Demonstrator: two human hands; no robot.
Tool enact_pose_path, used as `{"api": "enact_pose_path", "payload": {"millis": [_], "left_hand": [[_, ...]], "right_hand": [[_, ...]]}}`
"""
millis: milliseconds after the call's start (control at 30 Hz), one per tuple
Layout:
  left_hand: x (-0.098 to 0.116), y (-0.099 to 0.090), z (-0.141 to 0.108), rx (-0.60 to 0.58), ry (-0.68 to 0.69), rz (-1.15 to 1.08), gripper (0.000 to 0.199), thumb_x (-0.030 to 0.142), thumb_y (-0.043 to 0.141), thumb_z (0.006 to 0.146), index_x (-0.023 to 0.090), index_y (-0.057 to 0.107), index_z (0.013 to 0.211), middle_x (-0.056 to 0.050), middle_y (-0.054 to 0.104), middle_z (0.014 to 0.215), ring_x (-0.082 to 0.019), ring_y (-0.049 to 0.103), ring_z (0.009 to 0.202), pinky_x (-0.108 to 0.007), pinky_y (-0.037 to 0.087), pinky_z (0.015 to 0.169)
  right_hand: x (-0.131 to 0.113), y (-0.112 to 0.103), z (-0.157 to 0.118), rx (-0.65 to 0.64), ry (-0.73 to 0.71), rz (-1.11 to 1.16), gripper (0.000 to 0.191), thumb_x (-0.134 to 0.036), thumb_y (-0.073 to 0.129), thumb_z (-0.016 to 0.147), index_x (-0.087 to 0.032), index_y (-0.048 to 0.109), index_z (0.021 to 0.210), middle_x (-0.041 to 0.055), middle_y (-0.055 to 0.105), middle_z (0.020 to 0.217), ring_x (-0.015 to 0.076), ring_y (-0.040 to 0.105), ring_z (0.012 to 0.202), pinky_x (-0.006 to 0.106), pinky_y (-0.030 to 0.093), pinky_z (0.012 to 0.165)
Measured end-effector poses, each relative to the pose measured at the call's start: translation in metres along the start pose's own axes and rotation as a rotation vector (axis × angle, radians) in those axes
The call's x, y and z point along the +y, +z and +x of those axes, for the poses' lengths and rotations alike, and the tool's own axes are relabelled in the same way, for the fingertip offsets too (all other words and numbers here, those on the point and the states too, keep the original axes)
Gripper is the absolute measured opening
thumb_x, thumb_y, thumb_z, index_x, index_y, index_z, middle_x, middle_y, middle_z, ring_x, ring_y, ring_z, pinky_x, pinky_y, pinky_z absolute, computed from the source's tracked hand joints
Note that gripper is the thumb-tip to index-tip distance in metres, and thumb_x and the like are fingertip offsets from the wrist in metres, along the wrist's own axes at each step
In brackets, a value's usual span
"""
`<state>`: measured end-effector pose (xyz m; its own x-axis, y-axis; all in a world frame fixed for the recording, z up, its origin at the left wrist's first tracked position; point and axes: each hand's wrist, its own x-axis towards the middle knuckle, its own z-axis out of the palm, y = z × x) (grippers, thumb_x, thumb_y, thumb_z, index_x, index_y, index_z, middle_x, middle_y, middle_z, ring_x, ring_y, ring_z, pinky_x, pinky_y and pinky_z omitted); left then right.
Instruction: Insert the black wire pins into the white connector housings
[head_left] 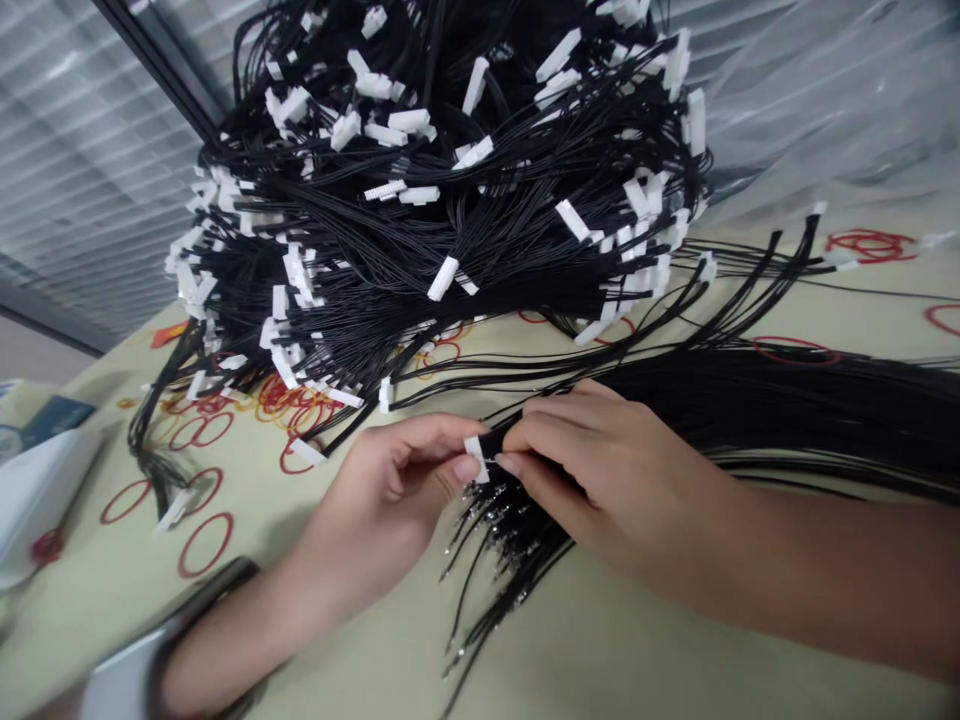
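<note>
Between the thumb and fingers of my left hand (401, 490) is a small white connector housing (477, 460). My right hand (600, 465) pinches a black wire close to the housing's right side; the exact wire end is hidden by the fingertips. Below both hands lies a bundle of loose black wires (525, 540) with shiny metal crimp terminals at their tips. The long run of this wire bundle (810, 410) stretches off to the right, under and behind my right wrist.
A large heap of black cable harnesses (450, 240) with white connectors rises at the back. Red rubber bands (206, 545) and yellow ones lie scattered at left, more red bands (870, 245) at right. A white box (45, 500) stands at the left edge; clear plastic sheeting (832, 110) hangs behind.
</note>
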<state>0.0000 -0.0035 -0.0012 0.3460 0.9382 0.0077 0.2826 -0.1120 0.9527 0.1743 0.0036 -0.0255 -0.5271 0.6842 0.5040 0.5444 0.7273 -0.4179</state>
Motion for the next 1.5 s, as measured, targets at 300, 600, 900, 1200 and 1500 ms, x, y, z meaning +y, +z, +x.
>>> {"api": "enact_pose_path", "payload": {"millis": [300, 600, 900, 1200, 1500], "left_hand": [[-0.002, 0.001, -0.003, 0.024, 0.046, 0.165, 0.016, 0.007, 0.060, 0.074, 0.017, 0.067, 0.085, 0.001, 0.068, 0.076, -0.008, 0.061, 0.069, -0.011, 0.048, 0.062], [0.003, -0.004, 0.006, 0.046, 0.078, 0.110, 0.014, 0.008, 0.058, 0.076, 0.017, 0.065, 0.084, 0.003, 0.062, 0.068, -0.007, 0.057, 0.064, -0.012, 0.046, 0.058], [0.002, -0.002, 0.005, -0.029, -0.026, -0.026, 0.011, 0.009, 0.055, 0.078, 0.015, 0.063, 0.084, 0.002, 0.062, 0.066, -0.009, 0.057, 0.064, -0.015, 0.045, 0.058], [0.000, 0.002, 0.003, -0.027, -0.004, 0.121, 0.011, 0.010, 0.055, 0.077, 0.012, 0.063, 0.084, -0.004, 0.068, 0.078, -0.012, 0.060, 0.071, -0.019, 0.047, 0.065], [0.005, 0.004, 0.002, -0.032, 0.019, 0.169, 0.010, 0.009, 0.053, 0.078, 0.010, 0.062, 0.083, -0.005, 0.065, 0.077, -0.014, 0.058, 0.070, -0.022, 0.046, 0.064]], "right_hand": [[0.001, -0.001, -0.002, 0.022, -0.121, -0.009, 0.021, -0.010, 0.046, 0.083, -0.011, 0.055, 0.064, -0.0011, 0.048, 0.059, 0.0099, 0.041, 0.055, 0.026, 0.030, 0.056], [0.001, 0.000, -0.002, 0.003, 0.032, 0.078, 0.019, -0.005, 0.038, 0.083, -0.012, 0.056, 0.086, 0.0045, 0.050, 0.080, 0.0129, 0.046, 0.073, 0.026, 0.038, 0.066], [0.002, -0.001, -0.003, 0.042, 0.090, 0.252, 0.016, -0.009, 0.043, 0.084, -0.019, 0.048, 0.097, -0.0040, 0.057, 0.083, 0.0043, 0.052, 0.075, 0.015, 0.038, 0.064], [0.003, -0.004, -0.003, 0.005, -0.068, 0.293, 0.019, 0.000, 0.041, 0.079, -0.015, 0.052, 0.083, -0.0020, 0.050, 0.075, 0.0053, 0.044, 0.068, 0.016, 0.035, 0.061], [-0.002, -0.002, -0.004, -0.009, -0.052, 0.218, 0.015, -0.005, 0.041, 0.082, -0.015, 0.051, 0.081, -0.0009, 0.051, 0.076, 0.0070, 0.045, 0.069, 0.019, 0.036, 0.062]]}}
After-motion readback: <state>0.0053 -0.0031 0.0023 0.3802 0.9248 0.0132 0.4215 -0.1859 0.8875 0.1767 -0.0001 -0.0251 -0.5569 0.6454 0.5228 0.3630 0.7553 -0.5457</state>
